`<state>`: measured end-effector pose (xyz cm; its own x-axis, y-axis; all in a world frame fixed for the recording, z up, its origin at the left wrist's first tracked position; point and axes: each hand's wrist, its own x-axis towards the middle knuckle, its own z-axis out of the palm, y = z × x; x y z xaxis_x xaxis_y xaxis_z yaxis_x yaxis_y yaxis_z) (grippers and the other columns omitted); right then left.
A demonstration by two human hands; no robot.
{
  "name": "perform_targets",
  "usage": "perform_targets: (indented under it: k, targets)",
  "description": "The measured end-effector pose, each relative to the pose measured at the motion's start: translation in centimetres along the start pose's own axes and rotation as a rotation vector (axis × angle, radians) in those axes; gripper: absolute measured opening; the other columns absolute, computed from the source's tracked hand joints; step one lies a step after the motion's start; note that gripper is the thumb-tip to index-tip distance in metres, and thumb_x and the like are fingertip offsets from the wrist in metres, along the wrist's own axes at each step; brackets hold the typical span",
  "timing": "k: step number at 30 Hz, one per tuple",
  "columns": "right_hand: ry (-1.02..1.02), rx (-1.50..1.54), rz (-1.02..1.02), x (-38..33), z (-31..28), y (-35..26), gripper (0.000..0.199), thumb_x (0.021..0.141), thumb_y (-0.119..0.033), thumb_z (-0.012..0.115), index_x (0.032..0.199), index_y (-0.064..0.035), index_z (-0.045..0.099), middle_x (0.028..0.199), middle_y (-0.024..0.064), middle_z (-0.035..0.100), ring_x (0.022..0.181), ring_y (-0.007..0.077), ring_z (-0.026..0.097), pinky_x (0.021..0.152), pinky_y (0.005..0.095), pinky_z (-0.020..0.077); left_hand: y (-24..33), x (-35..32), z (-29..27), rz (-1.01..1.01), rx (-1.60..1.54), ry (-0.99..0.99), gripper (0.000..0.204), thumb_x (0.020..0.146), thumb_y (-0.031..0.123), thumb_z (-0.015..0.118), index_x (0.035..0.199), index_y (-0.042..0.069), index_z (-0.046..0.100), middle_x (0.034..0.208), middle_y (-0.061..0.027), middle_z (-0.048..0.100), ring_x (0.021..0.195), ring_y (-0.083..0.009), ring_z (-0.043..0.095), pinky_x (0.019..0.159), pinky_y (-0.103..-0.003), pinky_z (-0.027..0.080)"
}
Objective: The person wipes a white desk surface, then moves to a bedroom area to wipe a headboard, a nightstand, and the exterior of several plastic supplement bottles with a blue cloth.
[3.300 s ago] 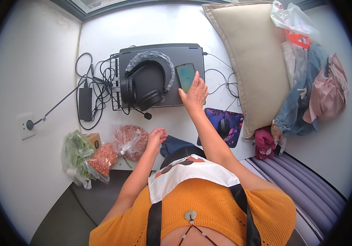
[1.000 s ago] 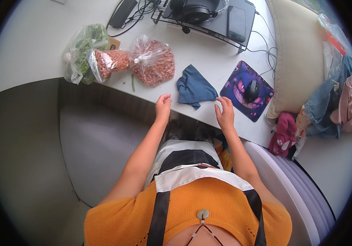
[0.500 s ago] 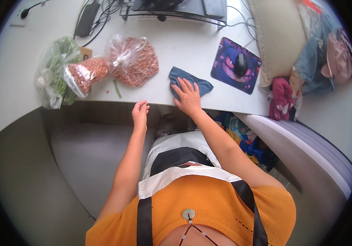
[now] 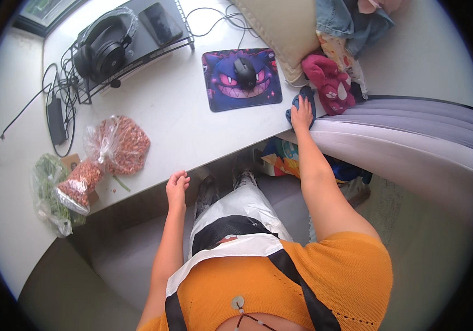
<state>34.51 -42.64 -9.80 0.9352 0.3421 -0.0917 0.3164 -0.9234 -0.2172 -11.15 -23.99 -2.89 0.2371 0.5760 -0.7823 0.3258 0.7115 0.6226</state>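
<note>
My right hand (image 4: pixel 301 113) presses on a dark blue cloth (image 4: pixel 309 98) at the right end of the white desk (image 4: pixel 170 124). The fingers lie over the bunched cloth, which shows on both sides of the hand. In front of the desk edge hangs my left hand (image 4: pixel 177 186), its fingers loosely bent and a little apart, with nothing in it. Close to the right hand are a dark pink plush toy (image 4: pixel 330 85) and a cream cushion (image 4: pixel 275 33). A purple mouse pad (image 4: pixel 231 102) bears a black mouse (image 4: pixel 244 74).
On the left lie clear bags of reddish peanuts (image 4: pixel 129 146) and a bag of green vegetables (image 4: pixel 46 185). Behind them are a black power adapter (image 4: pixel 56 121) and cables. A black rack (image 4: pixel 148 55) carries headphones (image 4: pixel 109 58) and a phone (image 4: pixel 160 23). Clothes (image 4: pixel 335 19) are heaped at the back right.
My right hand has moved the cloth rightward along the desk, from left of the mouse pad to beside the plush toy. My view has turned right; the left hand stays empty.
</note>
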Motion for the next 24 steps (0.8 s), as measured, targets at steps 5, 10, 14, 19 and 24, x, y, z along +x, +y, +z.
perform_targets:
  k: [5, 10, 14, 19, 24]
  targets:
    - [0.099, 0.063, 0.054, -0.4, -1.5, -3.3, 0.067, 0.083, -0.031, 0.059, 0.144, -0.0157, 0.035, 0.149, 0.0059, 0.037, 0.139, 0.0254, 0.031, 0.109, 0.0546, 0.0267, 0.7, 0.3, 2.8, -0.054, 0.064, -0.057, 0.021, 0.095, 0.014, 0.053, 0.112, 0.005, 0.061, 0.105, -0.0042, 0.064, 0.088, -0.0100, 0.063, 0.074, -0.021, 0.050]
    - [-0.055, 0.072, -0.408, -6.9, -2.8, -3.2, 0.065, 0.081, -0.026, 0.062, 0.141, -0.0174, 0.041, 0.147, 0.0048, 0.040, 0.137, 0.0248, 0.034, 0.110, 0.0514, 0.0268, 2.1, 1.3, 8.8, -0.060, 0.114, -0.128, 0.021, 0.095, 0.013, 0.053, 0.112, 0.005, 0.061, 0.105, -0.0043, 0.064, 0.088, -0.0099, 0.063, 0.075, -0.022, 0.050]
    - [-0.025, 0.072, -0.351, -1.7, -3.4, -2.9, 0.061, 0.080, -0.024, 0.062, 0.138, -0.0178, 0.045, 0.146, 0.0045, 0.041, 0.137, 0.0248, 0.035, 0.110, 0.0509, 0.0268, 4.9, 2.0, 14.9, -0.018, 0.163, -0.217, 0.023, 0.093, 0.014, 0.054, 0.112, 0.004, 0.061, 0.108, -0.0049, 0.063, 0.089, -0.0110, 0.062, 0.079, -0.024, 0.048]
    - [-0.035, 0.129, -0.425, 1.0, -4.3, -2.3, 0.059, 0.079, -0.024, 0.065, 0.135, -0.0151, 0.047, 0.142, 0.0063, 0.045, 0.134, 0.0252, 0.037, 0.110, 0.0495, 0.0266, 6.9, 3.4, 21.4, 0.041, 0.195, -0.314, 0.023, 0.092, 0.014, 0.053, 0.112, 0.005, 0.061, 0.108, -0.0041, 0.062, 0.093, -0.0124, 0.062, 0.081, -0.025, 0.046]
    - [-0.104, 0.316, -0.462, -1.2, -5.7, 0.1, 0.051, 0.076, -0.021, 0.068, 0.125, -0.0136, 0.055, 0.133, 0.0067, 0.053, 0.126, 0.0264, 0.045, 0.105, 0.0441, 0.0324, 8.1, 4.7, 27.6, 0.072, 0.207, -0.415, 0.023, 0.092, 0.014, 0.053, 0.111, 0.004, 0.062, 0.107, -0.0037, 0.062, 0.092, -0.0128, 0.062, 0.080, -0.024, 0.046]
